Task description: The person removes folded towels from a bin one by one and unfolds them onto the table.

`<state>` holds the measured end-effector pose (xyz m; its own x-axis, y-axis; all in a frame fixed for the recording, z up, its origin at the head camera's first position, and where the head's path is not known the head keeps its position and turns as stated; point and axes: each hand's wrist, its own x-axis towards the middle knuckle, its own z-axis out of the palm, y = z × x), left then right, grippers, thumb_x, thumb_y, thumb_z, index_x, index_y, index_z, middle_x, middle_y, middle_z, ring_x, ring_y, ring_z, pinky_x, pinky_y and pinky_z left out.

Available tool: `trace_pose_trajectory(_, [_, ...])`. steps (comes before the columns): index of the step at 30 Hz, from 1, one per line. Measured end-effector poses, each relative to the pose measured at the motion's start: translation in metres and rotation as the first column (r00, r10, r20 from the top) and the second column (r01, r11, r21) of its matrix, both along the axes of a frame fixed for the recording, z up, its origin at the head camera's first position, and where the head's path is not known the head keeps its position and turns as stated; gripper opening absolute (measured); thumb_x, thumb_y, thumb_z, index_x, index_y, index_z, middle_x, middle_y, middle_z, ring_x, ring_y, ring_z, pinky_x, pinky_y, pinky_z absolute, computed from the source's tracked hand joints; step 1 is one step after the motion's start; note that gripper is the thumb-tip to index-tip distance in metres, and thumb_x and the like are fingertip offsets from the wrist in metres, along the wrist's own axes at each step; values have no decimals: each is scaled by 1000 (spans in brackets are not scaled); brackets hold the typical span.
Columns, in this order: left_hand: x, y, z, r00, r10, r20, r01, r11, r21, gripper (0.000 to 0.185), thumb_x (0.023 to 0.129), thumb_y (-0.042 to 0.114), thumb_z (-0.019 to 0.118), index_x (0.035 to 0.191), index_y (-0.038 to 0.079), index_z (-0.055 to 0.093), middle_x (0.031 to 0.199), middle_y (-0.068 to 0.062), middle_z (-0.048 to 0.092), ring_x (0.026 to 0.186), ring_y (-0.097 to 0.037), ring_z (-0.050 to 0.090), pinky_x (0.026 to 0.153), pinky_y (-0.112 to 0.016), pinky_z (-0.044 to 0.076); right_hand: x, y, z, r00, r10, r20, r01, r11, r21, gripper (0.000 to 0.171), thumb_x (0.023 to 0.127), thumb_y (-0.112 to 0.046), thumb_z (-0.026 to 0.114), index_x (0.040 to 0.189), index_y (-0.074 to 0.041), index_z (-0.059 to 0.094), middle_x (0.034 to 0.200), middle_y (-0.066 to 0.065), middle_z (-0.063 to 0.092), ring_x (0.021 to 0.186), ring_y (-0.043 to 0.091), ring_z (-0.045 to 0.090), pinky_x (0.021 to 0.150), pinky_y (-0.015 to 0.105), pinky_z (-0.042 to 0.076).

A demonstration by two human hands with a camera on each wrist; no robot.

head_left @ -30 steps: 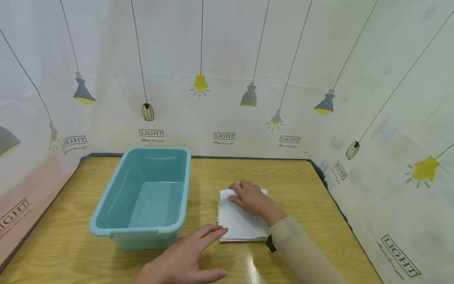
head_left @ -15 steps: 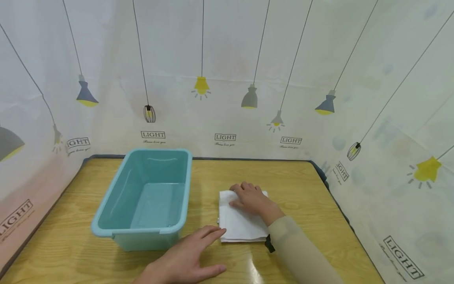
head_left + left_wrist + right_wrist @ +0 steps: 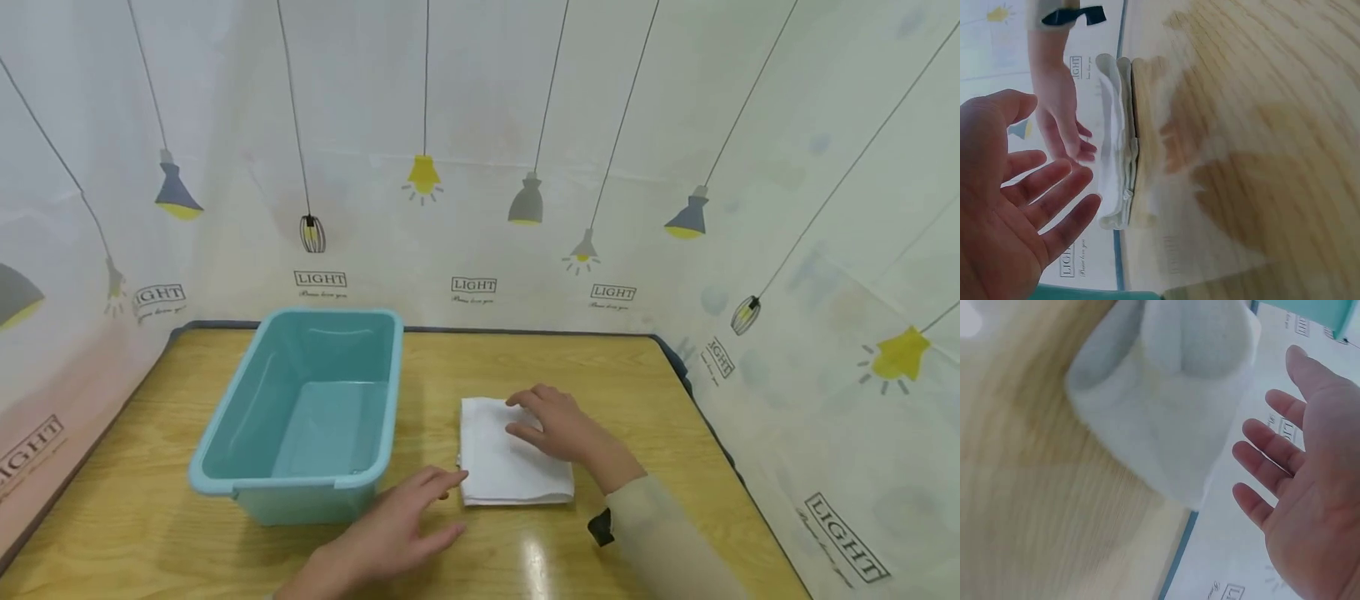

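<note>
A white cloth (image 3: 506,462), folded into a flat square of several layers, lies on the wooden table. Over its far right corner hovers my right hand (image 3: 558,427), fingers loosely bent and holding nothing. The left wrist view shows a small gap between that hand and the cloth's stacked folds (image 3: 1119,144). My left hand (image 3: 401,523) is held at the cloth's near left edge, fingers relaxed and nothing in its grasp. In the right wrist view, the right palm (image 3: 1322,469) faces the cloth (image 3: 1172,419) with spread fingers.
A light teal plastic basin (image 3: 243,492) stands on the left of the table (image 3: 465,358), with nothing seen inside. Pale sheeting (image 3: 480,225) printed with hanging lamps walls in the back and both sides. A black strap end (image 3: 601,527) sticks out at the right sleeve.
My right hand has lifted off the cloth and shifted slightly right. The cloth's top now lies flat. My left hand has drawn back slightly to the left.
</note>
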<state>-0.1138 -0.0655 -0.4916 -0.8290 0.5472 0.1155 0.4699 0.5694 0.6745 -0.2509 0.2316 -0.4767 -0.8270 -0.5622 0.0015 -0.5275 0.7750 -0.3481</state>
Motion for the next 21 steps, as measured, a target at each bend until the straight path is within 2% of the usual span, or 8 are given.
trace_pose_trajectory(3, [-3,-1,-4,999,1,38,-3,997,73,57,107,35,73,157,11,59,139,-5,68,118,-26,71,94,-39,63,9,12,0,1000,0,7,0,999,-34,41,111,-38,67,142,-13,67,131,12,68,124,33,64,113,60,47])
trace_pose_trajectory(9, [-3,-1,-11,1000,-22,5,21,988,156,52,108,31,71,154,8,61,135,-9,69,113,-29,74,92,-38,64,27,36,0,995,-10,100,20,994,-103,40,112,-43,63,141,-16,68,131,8,66,120,27,65,103,53,56])
trace_pose_trajectory(13, [-4,1,-12,999,-46,16,42,982,186,51,109,30,71,153,5,61,134,-12,69,112,-28,75,90,-35,63,37,53,0,991,-5,134,22,992,-122,42,113,-49,59,141,-19,68,128,4,64,112,19,63,94,43,58])
trace_pose_trajectory(17, [-5,3,-12,997,-44,71,28,975,221,52,109,29,71,153,4,61,135,-13,70,109,-19,76,86,-29,60,46,67,1,989,-7,146,26,992,-124,39,113,-48,60,141,-21,69,122,-1,62,101,10,59,83,31,55])
trace_pose_trajectory(21, [-7,4,-14,994,-45,96,21,970,244,51,108,27,72,153,5,62,134,-14,70,106,-11,74,84,-27,59,53,78,2,988,31,154,-9,990,-142,30,112,-36,65,139,-22,71,120,1,62,94,4,56,80,26,53])
